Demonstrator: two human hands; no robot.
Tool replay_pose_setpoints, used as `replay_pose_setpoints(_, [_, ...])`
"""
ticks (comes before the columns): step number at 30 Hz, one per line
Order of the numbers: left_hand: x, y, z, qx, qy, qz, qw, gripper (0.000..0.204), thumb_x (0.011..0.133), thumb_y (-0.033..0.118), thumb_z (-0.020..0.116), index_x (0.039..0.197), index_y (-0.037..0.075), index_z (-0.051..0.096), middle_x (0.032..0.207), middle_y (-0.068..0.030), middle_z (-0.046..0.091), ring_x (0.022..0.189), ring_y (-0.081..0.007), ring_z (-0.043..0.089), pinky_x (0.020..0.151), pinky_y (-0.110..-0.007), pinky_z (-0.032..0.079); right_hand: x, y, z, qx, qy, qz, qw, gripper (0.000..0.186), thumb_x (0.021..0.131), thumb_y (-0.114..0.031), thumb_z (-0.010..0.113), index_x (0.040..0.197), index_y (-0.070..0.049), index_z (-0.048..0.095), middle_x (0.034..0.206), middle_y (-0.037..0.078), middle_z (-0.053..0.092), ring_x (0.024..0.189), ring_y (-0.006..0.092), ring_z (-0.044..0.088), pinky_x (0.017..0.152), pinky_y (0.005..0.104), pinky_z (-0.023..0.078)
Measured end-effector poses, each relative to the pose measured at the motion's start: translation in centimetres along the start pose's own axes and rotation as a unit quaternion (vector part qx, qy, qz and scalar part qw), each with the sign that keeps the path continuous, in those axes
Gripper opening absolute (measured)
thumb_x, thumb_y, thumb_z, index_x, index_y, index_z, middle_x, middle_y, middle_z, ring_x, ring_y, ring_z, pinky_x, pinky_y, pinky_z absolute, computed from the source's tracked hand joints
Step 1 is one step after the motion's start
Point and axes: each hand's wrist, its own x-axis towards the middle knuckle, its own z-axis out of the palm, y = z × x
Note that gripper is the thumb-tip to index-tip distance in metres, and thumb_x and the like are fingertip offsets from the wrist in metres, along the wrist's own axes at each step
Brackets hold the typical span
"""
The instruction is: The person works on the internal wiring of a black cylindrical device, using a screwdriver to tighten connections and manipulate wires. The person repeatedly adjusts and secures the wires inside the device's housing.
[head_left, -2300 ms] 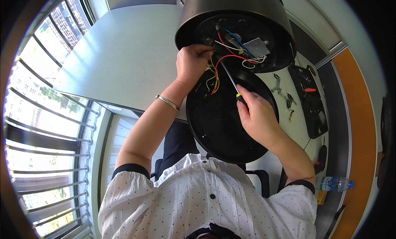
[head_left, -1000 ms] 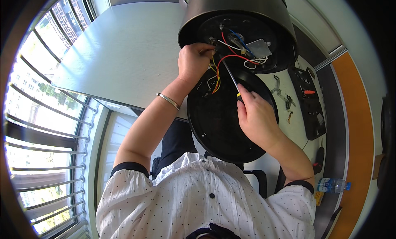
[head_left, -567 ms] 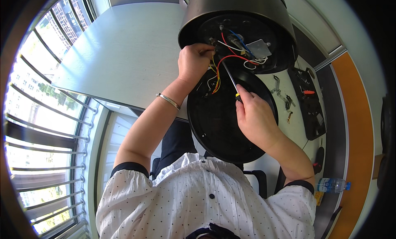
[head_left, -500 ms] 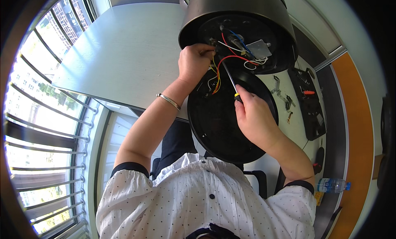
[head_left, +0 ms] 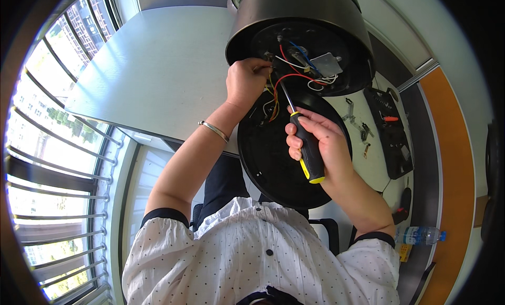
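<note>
A dark grey cylindrical appliance (head_left: 300, 13) lies on its side with its opened underside toward me. Red, blue, white and yellow wires and a metal plate (head_left: 327, 65) show inside. Some wires run down to a round black base cover (head_left: 279, 173), which leans below the opening. At the opening's left edge, my left hand (head_left: 244, 84) pinches with thumb and fingers; what sits between the fingertips is hidden. My right hand (head_left: 332, 144) grips a black and yellow screwdriver (head_left: 310, 152), its fingers wrapped round the handle. The shaft points up into the opening, near the left fingertips; its tip is hard to make out.
The white tabletop (head_left: 163, 63) extends left of the appliance. To the right lie small metal parts (head_left: 364, 130), a black tool case (head_left: 390, 139) and a dark hand tool (head_left: 404, 202). A water bottle (head_left: 421, 235) is at the lower right. A barred window (head_left: 63, 163) lines the left.
My right hand has turned and shifted its grip, so the screwdriver's whole handle now shows. The appliance appears slightly further left in view. My left hand keeps its pinch at the opening.
</note>
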Motion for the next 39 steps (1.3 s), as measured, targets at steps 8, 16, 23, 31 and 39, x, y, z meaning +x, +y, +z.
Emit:
replay_pose_setpoints(8, [-0.2, 0.6, -0.1, 0.019, 0.011, 0.011, 1.0, 0.014, 0.072, 0.016, 0.068, 0.084, 0.01, 0.072, 0.076, -0.0093, 0.068, 0.072, -0.023, 0.066, 0.067, -0.031, 0.05, 0.3, 0.2, -0.1, 0.028, 0.009, -0.019, 0.999, 0.033, 0.087, -0.003, 0.054, 0.117, 0.003, 0.042, 0.087, 0.013, 0.056, 0.071, 0.017, 0.057, 0.052, 0.0272, 0.048])
replay_pose_setpoints(16, [-0.5, 1.2, -0.3, 0.033, 0.011, 0.019, 0.999, 0.013, 0.072, 0.015, 0.068, 0.083, 0.01, 0.072, 0.076, -0.0094, 0.068, 0.072, -0.0233, 0.066, 0.067, -0.03, 0.05, 0.5, -1.0, 0.4, -0.297, 0.086, -0.074, 0.948, 0.048, 0.081, 0.002, 0.059, 0.123, 0.014, 0.037, 0.09, 0.016, 0.06, 0.067, 0.0189, 0.064, 0.06, 0.0278, 0.056])
replay_pose_setpoints(23, [-0.4, 1.0, -0.2, 0.047, 0.016, 0.017, 0.999, 0.014, 0.072, 0.017, 0.068, 0.084, 0.011, 0.072, 0.077, -0.0094, 0.068, 0.073, -0.0244, 0.065, 0.068, -0.032, 0.05, 0.5, -1.8, 0.2, -0.286, 0.052, -0.034, 0.956, 0.038, 0.088, -0.002, 0.05, 0.122, 0.011, 0.042, 0.096, 0.021, 0.06, 0.068, 0.019, 0.062, 0.056, 0.0279, 0.055])
replay_pose_setpoints(31, [-0.7, 1.9, -0.3, 0.07, 0.022, 0.014, 0.997, 0.013, 0.072, 0.017, 0.068, 0.083, 0.011, 0.071, 0.076, -0.0087, 0.068, 0.072, -0.0241, 0.065, 0.066, -0.031, 0.05, 0.9, -2.0, -2.0, -0.038, -0.031, 0.011, 0.999, 0.033, 0.093, -0.008, 0.045, 0.121, 0.009, 0.046, 0.109, 0.022, 0.055, 0.074, 0.0157, 0.056, 0.059, 0.0259, 0.053])
replay_pose_setpoints(39, [-0.8, 2.0, -0.4, 0.079, 0.026, 0.03, 0.996, 0.012, 0.074, 0.018, 0.066, 0.082, 0.01, 0.071, 0.075, -0.0092, 0.068, 0.07, -0.0245, 0.065, 0.065, -0.031, 0.05, 0.5, -1.7, -2.0, -0.156, 0.007, -0.001, 0.988, 0.028, 0.093, -0.006, 0.043, 0.117, 0.006, 0.049, 0.107, 0.018, 0.058, 0.076, 0.0158, 0.057, 0.052, 0.0263, 0.049])
